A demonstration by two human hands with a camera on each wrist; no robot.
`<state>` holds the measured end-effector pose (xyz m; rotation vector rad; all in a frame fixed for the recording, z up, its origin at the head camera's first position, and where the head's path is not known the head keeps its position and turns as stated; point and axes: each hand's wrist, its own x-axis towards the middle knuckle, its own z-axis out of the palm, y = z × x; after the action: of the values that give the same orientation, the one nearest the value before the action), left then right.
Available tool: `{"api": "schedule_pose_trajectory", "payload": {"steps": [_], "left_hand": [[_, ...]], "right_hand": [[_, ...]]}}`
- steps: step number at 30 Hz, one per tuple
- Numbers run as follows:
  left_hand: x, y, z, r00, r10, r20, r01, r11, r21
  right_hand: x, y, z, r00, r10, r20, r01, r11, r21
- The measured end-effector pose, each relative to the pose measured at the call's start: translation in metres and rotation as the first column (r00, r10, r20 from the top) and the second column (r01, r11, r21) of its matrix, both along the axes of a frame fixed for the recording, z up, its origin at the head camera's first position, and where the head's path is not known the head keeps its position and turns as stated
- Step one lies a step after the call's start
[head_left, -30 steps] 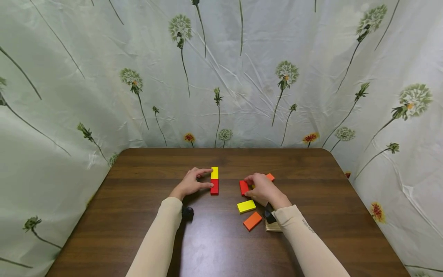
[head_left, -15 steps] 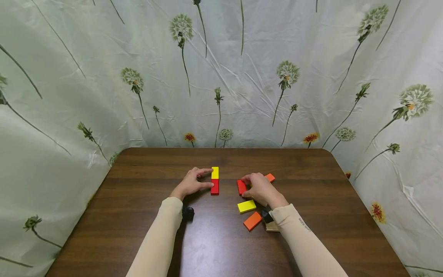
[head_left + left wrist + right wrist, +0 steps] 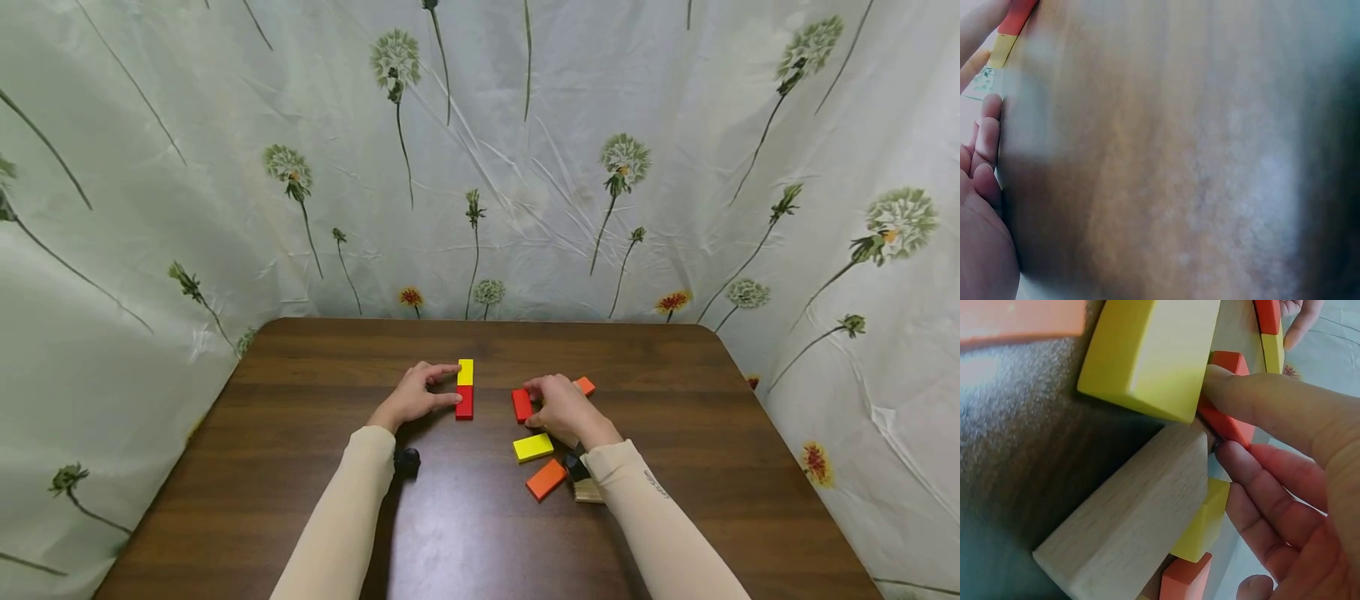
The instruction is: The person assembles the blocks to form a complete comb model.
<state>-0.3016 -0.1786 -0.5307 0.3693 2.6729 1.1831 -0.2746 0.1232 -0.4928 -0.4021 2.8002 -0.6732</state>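
Note:
Two blocks, a yellow one (image 3: 466,372) and a red one (image 3: 465,403), lie end to end in a line left of the table's middle. My left hand (image 3: 411,398) touches their left side, forefinger stretched to the yellow block and thumb to the red. To the right, another red block (image 3: 521,406) is pinched at its two ends by my right hand (image 3: 566,408). The right wrist view shows the thumb (image 3: 1225,390) at one end of this red block (image 3: 1232,425) and fingers at the other. A gap separates it from the two-block line.
Around my right hand lie a yellow block (image 3: 533,448), an orange block (image 3: 546,480), a bare wooden block (image 3: 588,491) and a farther orange block (image 3: 585,385). A second loose yellow block (image 3: 1205,522) shows behind the wooden one. The brown table (image 3: 337,350) ends at a flowered curtain (image 3: 525,208).
My right hand has slid the pinched red block slightly left, mostly in the first half second. The left hand and its two blocks have stayed in place.

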Motion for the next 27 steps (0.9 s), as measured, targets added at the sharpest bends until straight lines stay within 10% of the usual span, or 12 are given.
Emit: {"api": "schedule_pose_trajectory", "payload": {"steps": [27], "left_hand": [[-0.001, 0.0, -0.005, 1.0, -0.01, -0.023, 0.01, 1.0, -0.021]], "right_hand": [[0.011, -0.009, 0.005, 0.999, 0.001, -0.048, -0.004, 0.998, -0.063]]}}
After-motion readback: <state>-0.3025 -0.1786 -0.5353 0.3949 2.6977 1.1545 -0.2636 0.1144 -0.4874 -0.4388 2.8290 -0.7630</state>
